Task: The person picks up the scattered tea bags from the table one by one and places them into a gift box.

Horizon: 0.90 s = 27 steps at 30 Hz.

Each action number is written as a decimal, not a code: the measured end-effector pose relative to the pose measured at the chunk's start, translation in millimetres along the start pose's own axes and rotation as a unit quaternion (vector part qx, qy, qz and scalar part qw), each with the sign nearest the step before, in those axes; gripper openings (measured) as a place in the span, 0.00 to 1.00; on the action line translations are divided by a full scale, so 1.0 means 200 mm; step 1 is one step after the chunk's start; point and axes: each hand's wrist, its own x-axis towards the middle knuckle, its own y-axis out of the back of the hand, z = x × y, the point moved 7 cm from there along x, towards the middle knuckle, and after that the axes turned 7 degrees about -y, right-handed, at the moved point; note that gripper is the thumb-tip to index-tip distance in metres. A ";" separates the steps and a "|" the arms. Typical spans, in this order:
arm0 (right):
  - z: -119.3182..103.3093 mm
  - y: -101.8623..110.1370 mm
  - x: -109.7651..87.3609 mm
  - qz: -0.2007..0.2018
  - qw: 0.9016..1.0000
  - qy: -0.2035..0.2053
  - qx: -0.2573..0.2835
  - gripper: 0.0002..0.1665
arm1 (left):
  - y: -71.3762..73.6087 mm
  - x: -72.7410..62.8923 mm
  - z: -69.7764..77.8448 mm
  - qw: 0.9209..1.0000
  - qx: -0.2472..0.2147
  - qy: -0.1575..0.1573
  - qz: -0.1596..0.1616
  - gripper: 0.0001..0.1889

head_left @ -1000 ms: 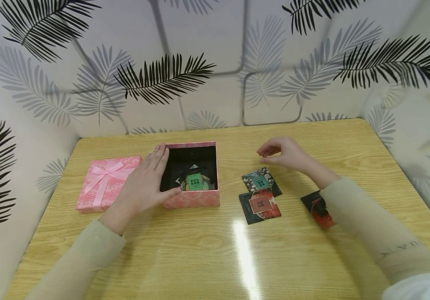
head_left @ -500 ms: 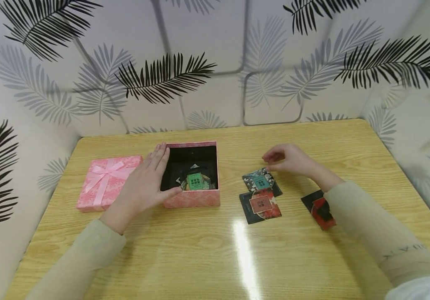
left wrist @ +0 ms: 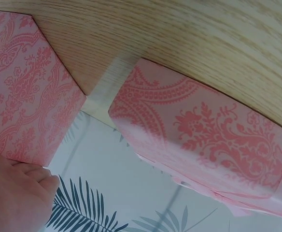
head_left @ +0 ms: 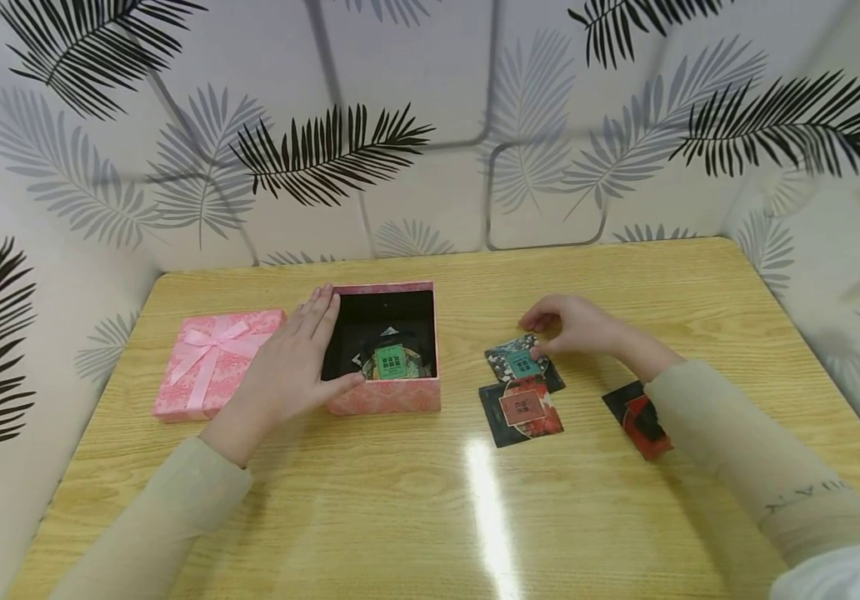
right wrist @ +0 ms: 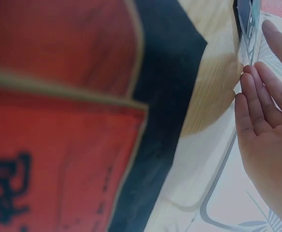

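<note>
My left hand (head_left: 285, 367) lies along the left side of a pink patterned box (head_left: 383, 398), its fingers on the rim and the thumb at the front edge. Inside the black-lined box sit several packets, a green-labelled packet (head_left: 391, 362) uppermost. In the left wrist view, the left hand (left wrist: 18, 195) rests against the box wall (left wrist: 32, 92). On the right, my right hand (head_left: 578, 326) touches the edge of a floral packet with a teal label (head_left: 508, 354). The right wrist view shows the thumb of that hand (right wrist: 271, 116) apart from its fingers, fingertips at the packet's edge.
A pink lid with a ribbon bow (head_left: 212, 367) lies left of the box. A red-labelled packet (head_left: 522, 410) overlaps the floral one in front. Another red and black packet (head_left: 638, 421) lies partly under the right sleeve. Behind the wooden table (head_left: 370, 500) hangs leaf-patterned cloth (head_left: 430, 192).
My right hand has come down toward the front, from above the table to the floral packet's edge. The left hand has stayed on the box.
</note>
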 end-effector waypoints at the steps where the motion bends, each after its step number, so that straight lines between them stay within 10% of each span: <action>1: 0.00 -0.01 0.00 -0.003 1.000 0.003 -0.005 0.29 | 0.00 0.00 0.00 1.000 0.001 0.000 0.000 0.59; 27: -0.05 -0.03 0.01 -0.014 0.999 0.024 -0.039 0.20 | 0.00 0.00 0.00 1.000 -0.001 0.006 -0.003 0.59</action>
